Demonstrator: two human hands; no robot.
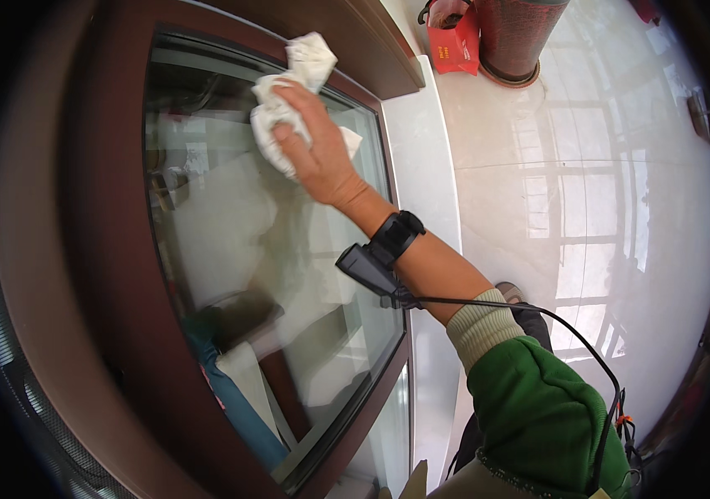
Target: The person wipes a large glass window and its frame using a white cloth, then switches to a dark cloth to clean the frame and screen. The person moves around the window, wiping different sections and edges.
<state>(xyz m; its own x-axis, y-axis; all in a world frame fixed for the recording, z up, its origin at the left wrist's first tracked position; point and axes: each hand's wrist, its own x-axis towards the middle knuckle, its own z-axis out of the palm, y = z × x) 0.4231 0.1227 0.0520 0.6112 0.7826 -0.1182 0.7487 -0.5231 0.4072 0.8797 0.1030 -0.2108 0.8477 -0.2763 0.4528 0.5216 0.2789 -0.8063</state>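
Observation:
My right hand (pixel 309 145) is closed on a crumpled white cloth (pixel 309 62), pressing it to the upper part of a glass pane (pixel 234 233) in a dark brown frame (pixel 101 241). The cloth spills out above and beside my fingers. My forearm, in a green sleeve, carries a black wrist strap (pixel 396 237) with a dark device and a cable attached. My left hand is not in view.
A white sill (pixel 421 150) runs along the frame's right side. Beyond lie a glossy pale tiled floor (pixel 496 200), a large reddish cylindrical pot (pixel 517 37) and a red bag (pixel 455 46). My foot (pixel 509 293) shows beside my forearm. Dark mesh (pixel 30 399) edges the far left.

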